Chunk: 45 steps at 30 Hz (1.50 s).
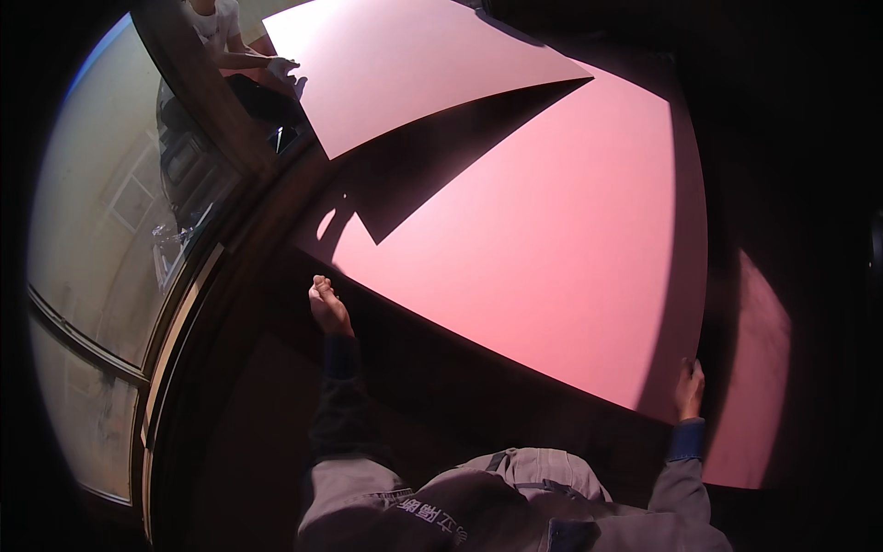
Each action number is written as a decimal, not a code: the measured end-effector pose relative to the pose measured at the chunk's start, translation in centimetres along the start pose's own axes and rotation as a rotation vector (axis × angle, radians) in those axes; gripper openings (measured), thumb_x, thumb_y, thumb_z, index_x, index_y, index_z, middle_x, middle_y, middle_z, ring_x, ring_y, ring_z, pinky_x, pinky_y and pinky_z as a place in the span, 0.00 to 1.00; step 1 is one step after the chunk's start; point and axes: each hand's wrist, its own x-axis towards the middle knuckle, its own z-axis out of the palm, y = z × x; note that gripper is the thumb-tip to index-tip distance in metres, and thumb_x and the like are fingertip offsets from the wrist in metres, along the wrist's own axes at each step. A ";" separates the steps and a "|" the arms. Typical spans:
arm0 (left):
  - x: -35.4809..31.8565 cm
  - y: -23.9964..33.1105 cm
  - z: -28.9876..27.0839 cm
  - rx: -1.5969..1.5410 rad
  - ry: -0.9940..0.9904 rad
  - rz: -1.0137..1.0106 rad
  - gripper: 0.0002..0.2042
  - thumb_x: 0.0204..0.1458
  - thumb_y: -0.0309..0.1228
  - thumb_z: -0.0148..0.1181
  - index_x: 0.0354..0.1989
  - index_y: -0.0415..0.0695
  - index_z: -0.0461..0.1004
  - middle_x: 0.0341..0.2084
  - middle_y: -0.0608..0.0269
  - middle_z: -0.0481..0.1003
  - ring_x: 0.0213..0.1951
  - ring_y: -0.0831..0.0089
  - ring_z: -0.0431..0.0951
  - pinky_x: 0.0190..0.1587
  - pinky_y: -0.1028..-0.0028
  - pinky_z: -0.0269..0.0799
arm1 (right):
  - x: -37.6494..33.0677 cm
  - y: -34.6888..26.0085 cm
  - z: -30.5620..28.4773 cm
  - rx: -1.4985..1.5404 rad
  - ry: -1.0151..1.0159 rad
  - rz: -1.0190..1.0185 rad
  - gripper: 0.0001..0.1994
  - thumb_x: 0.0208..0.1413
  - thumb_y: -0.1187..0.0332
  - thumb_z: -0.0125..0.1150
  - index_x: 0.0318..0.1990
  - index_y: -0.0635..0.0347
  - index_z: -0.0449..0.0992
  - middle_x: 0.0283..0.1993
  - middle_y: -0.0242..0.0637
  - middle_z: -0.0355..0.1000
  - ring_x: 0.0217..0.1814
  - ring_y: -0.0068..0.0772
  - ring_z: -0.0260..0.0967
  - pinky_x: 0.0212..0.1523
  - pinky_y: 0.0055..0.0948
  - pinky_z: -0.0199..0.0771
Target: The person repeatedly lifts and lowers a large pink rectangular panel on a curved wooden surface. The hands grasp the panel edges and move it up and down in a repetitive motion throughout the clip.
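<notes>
A large flat pink sheet (543, 248) lies in front of me, its near edge slanting down from left to right. At its near right corner, my right hand (690, 391) is closed on the edge, with some fingers hidden. My left hand (331, 308) is just below the sheet's near left end, fingers curled together; whether it grips anything is hidden in shadow. A second pink sheet (423, 64) overlaps the far part of the first one, its near edge raised above a dark wedge of shadow. Another person's hand (281, 68) is beside that sheet's left edge.
At the far left a person in a white shirt (217, 26) stays close to the sheets. A window (101, 276) with a dark frame runs along the left side. Another pink surface (754, 386) shows beyond my right hand. Deep shadow hides much of the surroundings.
</notes>
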 end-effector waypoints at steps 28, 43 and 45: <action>-30.0 16.4 0.8 -0.441 -0.959 -0.548 0.07 0.59 0.28 0.56 0.33 0.39 0.67 0.21 0.62 0.71 0.19 0.78 0.69 0.22 0.80 0.63 | -0.7 0.0 -2.4 1.020 -0.007 0.505 0.46 0.59 0.33 0.40 0.69 0.69 0.49 0.68 0.53 0.57 0.64 0.49 0.61 0.63 0.44 0.60; -53.7 16.5 -17.3 0.050 -0.868 -0.687 0.12 0.56 0.36 0.61 0.29 0.39 0.72 0.20 0.64 0.74 0.23 0.79 0.73 0.28 0.78 0.69 | 1.5 18.7 -18.0 1.313 -0.045 0.418 0.33 0.57 0.45 0.58 0.62 0.62 0.64 0.63 0.38 0.64 0.65 0.39 0.59 0.64 0.39 0.59; -54.5 15.9 -18.5 0.118 -0.889 -0.648 0.13 0.56 0.36 0.61 0.29 0.38 0.72 0.21 0.64 0.74 0.24 0.79 0.74 0.28 0.77 0.69 | 0.2 22.3 -17.9 1.246 -0.090 0.403 0.31 0.57 0.49 0.59 0.61 0.62 0.65 0.61 0.38 0.66 0.63 0.38 0.62 0.62 0.38 0.62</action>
